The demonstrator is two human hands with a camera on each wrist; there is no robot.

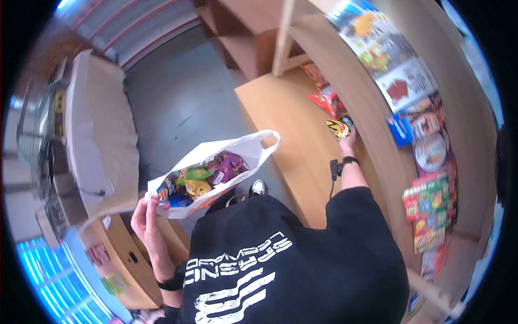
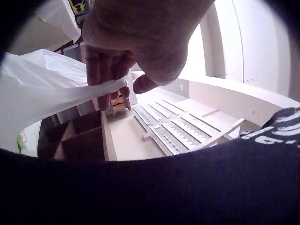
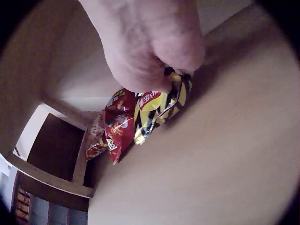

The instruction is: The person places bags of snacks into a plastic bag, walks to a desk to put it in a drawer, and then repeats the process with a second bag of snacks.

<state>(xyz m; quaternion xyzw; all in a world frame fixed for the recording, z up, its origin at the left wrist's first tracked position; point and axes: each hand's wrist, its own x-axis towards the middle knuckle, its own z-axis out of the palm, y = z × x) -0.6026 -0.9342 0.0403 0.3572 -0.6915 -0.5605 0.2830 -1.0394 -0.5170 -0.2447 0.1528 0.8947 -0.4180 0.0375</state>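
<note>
My left hand (image 1: 147, 218) pinches the edge of a white carrier bag (image 1: 249, 143) between thumb and fingers. In the left wrist view the white plastic (image 2: 42, 96) stretches tight from the fingertips. The bag gapes, showing purple packets (image 1: 229, 166), a green packet (image 1: 194, 174) and a yellow packet (image 1: 197, 187) inside. Over on the wooden shelf, my right hand (image 1: 348, 143) grips a yellow and black crisp packet (image 3: 151, 108) by one end; its fingertips are partly hidden. Beside this packet lies a red snack packet (image 3: 121, 129), with another reddish packet (image 3: 96, 136) behind it.
An upright wooden post (image 1: 284, 40) stands at the shelf's far end. Boxed and bagged goods (image 1: 407, 86) line a higher shelf on the right. A counter with a pale cover (image 1: 102, 129) is across the grey floor (image 1: 178, 92), at left.
</note>
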